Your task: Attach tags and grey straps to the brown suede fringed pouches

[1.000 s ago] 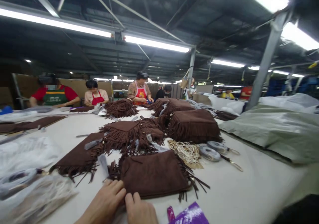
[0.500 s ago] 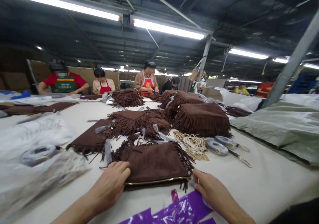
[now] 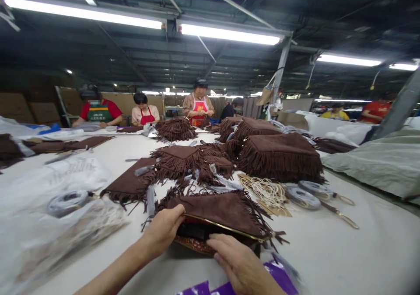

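Note:
A dark brown fringed suede bag lies in front of me with its gold zipper undone. Through the gaping mouth a red patterned lining shows, with something dark inside that I cannot make out. My left hand grips the bag at the left end of the opening, thumb and fingers closed on its edge. At the lower lip, my right hand reaches in with outstretched fingers, their tips just within the mouth. Shiny purple plastic packaging lies below, partly covered by my right hand.
More brown fringed bags are piled beyond. White cords and wrapped strap coils lie to the right, another wrapped coil and clear plastic bags to the left. Several people work across the table.
The bag's zipper has gone from closed to undone, and its mouth now gapes. My right hand has left the zipper's right end and moved left to the opening. The view has shifted slightly.

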The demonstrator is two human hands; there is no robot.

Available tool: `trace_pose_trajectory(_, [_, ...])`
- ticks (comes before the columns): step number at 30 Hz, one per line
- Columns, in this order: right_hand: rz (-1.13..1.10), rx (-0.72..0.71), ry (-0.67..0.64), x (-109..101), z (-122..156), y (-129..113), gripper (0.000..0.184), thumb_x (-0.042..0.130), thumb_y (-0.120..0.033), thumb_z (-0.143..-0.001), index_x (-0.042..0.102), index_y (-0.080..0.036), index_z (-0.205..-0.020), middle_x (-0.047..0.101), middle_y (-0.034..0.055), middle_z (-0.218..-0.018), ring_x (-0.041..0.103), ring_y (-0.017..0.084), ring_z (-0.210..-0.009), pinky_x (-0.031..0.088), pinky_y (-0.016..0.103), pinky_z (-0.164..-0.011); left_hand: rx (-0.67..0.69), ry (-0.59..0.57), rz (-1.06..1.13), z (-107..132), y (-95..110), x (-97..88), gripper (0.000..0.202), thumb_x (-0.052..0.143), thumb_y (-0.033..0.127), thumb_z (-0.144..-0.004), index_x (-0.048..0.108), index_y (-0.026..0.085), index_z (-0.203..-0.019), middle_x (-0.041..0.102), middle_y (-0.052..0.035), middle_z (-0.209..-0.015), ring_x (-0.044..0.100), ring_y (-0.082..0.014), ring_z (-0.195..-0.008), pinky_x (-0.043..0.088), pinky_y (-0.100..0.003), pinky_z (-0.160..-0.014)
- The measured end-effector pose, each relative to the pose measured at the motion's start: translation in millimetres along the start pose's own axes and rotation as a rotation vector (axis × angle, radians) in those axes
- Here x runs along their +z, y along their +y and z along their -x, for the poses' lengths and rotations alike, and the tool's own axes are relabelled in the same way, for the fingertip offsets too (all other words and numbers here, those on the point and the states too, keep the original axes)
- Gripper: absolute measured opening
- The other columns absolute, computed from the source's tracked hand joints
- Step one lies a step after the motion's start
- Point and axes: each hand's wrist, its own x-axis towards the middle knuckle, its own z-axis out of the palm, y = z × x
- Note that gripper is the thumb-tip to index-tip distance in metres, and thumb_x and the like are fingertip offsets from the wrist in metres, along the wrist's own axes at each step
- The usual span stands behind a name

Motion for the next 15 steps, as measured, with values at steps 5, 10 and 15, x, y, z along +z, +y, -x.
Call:
trace_pose_trajectory(5, [0.032, 0.196, 0.054, 13, -32, 14, 0.053, 0.034, -0.011, -0.091, 0.046, -0.021, -0.142, 0.061, 0.0114, -0.133, 0.053, 0.025, -0.127, 0.041, 0.04, -0.107, -0.022, 0.054, 0.235, 2, -1, -5.6, 0.023, 0.034, 0.028, -0.094, 0.055, 0.021, -0.086, 0.066, -0.0008, -0.082, 0.059, -0.017, -0.075, 0.041, -0.024, -0.069])
trace_pose_trajectory(10, [0.176, 0.241, 0.031, 14, -39, 24, 0.058, 0.039, -0.01, -0.087, 0.043, -0.022, -0.144, 0.067, 0.0123, -0.124, 0.059, 0.028, -0.12, 0.046, 0.04, -0.101, -0.072, 0.05, 0.38, -5, -17, -2.9, 0.025, 0.037, 0.031, -0.093, 0.059, 0.019, -0.089, 0.066, -0.0023, -0.089, 0.058, -0.0195, -0.087, 0.044, -0.026, -0.081])
trace_pose_trajectory(15, [0.246, 0.098, -0.005, 39, -30, 28, 0.057, 0.043, -0.006, -0.083, 0.052, -0.022, -0.138, 0.067, 0.0099, -0.124, 0.065, 0.026, -0.11, 0.052, 0.034, -0.093, -0.139, 0.077, 0.402, -6, -26, 13.4, 0.021, 0.038, 0.025, -0.09, 0.056, 0.018, -0.083, 0.065, -0.0026, -0.085, 0.057, -0.0193, -0.083, 0.044, -0.026, -0.075])
